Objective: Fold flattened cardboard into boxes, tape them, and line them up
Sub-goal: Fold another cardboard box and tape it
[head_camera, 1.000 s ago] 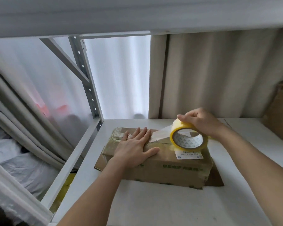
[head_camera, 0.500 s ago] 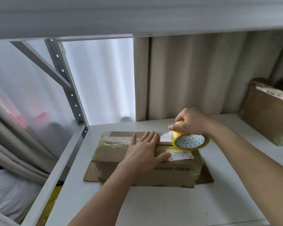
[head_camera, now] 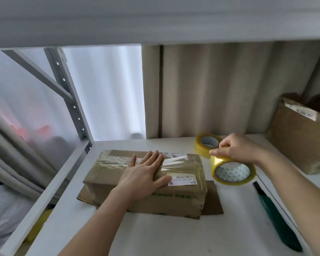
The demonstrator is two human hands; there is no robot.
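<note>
Two boxes: one taped box [head_camera: 146, 183] under the flat, straight-fingered left hand [head_camera: 144, 174], contents hidden (sealed); second box [head_camera: 301, 137] beyond the right hand [head_camera: 236, 150], which grips one tape roll [head_camera: 233, 171]. Second tape roll [head_camera: 207, 145] sits just behind that grip.

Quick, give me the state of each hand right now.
Left hand: open, fingers straight, pressing flat on the cardboard box.
Right hand: closed around the tape roll, holding it beside the box.
</note>
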